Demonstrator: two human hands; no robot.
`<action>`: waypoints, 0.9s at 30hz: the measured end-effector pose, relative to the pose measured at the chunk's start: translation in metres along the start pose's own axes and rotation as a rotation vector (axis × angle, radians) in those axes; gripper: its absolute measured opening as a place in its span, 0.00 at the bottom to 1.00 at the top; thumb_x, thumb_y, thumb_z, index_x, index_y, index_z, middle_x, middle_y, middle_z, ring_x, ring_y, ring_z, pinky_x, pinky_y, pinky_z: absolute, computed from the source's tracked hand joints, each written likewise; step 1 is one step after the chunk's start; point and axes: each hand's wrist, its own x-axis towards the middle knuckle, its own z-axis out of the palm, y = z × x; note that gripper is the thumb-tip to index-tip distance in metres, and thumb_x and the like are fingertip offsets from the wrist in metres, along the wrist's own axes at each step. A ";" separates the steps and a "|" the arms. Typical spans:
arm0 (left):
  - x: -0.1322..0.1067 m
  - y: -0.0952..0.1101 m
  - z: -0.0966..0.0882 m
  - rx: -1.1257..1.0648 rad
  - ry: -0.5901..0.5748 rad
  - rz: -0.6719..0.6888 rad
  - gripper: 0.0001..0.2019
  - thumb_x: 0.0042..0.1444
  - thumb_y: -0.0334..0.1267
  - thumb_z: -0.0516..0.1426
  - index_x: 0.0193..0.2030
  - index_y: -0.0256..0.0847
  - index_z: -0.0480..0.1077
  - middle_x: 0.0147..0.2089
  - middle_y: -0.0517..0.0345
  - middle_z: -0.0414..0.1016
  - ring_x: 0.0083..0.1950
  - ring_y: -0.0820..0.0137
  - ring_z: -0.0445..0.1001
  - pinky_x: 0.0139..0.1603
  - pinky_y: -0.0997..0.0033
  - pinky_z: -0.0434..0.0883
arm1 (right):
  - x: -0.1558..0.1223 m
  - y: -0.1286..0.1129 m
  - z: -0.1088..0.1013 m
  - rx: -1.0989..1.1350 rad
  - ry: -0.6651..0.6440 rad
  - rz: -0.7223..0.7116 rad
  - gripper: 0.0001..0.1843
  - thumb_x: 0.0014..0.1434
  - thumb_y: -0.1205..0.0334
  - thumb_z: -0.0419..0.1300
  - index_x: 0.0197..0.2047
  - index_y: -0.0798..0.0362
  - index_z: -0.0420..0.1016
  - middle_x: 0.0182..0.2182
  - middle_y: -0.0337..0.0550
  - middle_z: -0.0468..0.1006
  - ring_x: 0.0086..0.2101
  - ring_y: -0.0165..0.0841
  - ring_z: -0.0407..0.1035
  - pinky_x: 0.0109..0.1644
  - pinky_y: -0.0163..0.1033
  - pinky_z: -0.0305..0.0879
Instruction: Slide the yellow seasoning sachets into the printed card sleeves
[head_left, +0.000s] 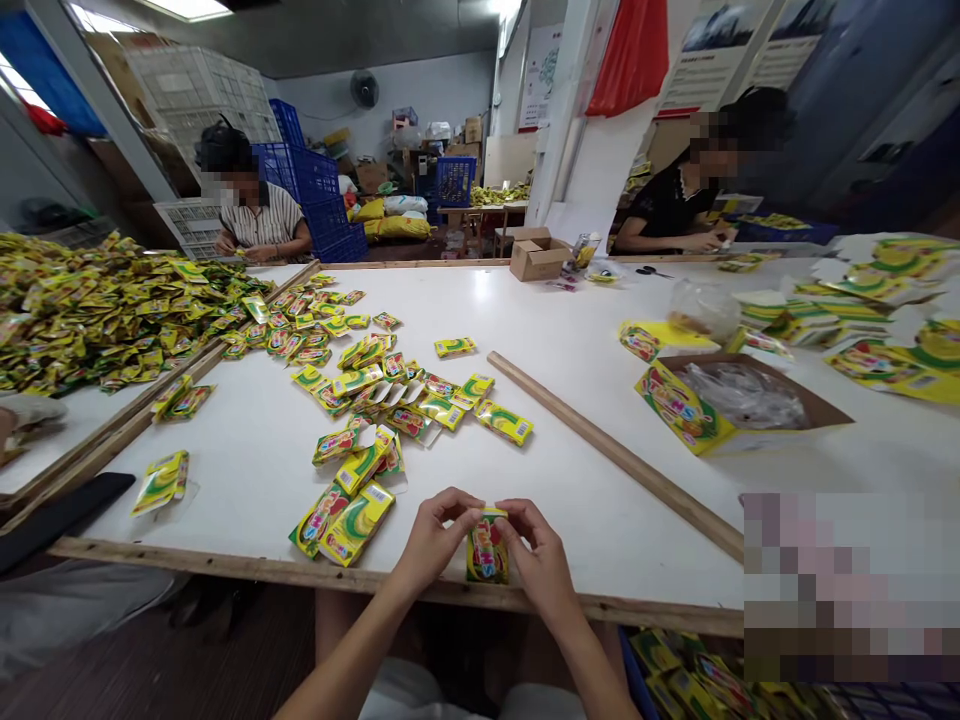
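Both hands meet at the bench's near side: the left hand (441,535) and right hand (538,555) pinch the top end of a small carton (487,552), thumbs toward each other and fingers drawn narrow on its two upper corners. Taken from both sides, it is probably easier to keep square, and its printed front faces up, its lower end just by the wooden edging (247,568). That edging likely stops things sliding off the bench (570,500). To the left, a yellow carton (356,523) leans over others, and scattered cartons (506,422) spread beyond, seemingly left within easy reach. A long wooden strip (600,442) slants between them and a large open box (686,405) with clear plastic inside, apparently parting the two areas. Far left, a wooden rail (97,455) seems to hold back a big heap of packets (112,310).
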 end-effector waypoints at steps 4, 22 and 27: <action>-0.009 -0.004 0.005 -0.015 0.009 -0.019 0.10 0.54 0.40 0.61 0.40 0.36 0.75 0.38 0.51 0.78 0.37 0.67 0.74 0.40 0.70 0.70 | 0.001 -0.003 0.001 -0.010 -0.009 -0.010 0.13 0.58 0.51 0.60 0.37 0.52 0.73 0.32 0.43 0.77 0.34 0.37 0.73 0.39 0.38 0.69; -0.022 -0.008 0.027 0.107 0.032 0.024 0.15 0.48 0.25 0.58 0.44 0.41 0.68 0.37 0.60 0.73 0.37 0.69 0.71 0.39 0.72 0.68 | -0.012 -0.001 0.009 -0.083 -0.028 -0.033 0.12 0.58 0.54 0.59 0.44 0.50 0.68 0.38 0.44 0.78 0.37 0.38 0.74 0.43 0.41 0.70; -0.020 0.012 0.009 0.185 -0.027 0.159 0.31 0.53 0.32 0.61 0.62 0.45 0.55 0.47 0.54 0.71 0.45 0.67 0.72 0.48 0.67 0.69 | -0.028 -0.013 -0.036 -0.189 0.222 -0.076 0.16 0.56 0.51 0.60 0.45 0.50 0.69 0.40 0.47 0.77 0.38 0.40 0.73 0.40 0.41 0.71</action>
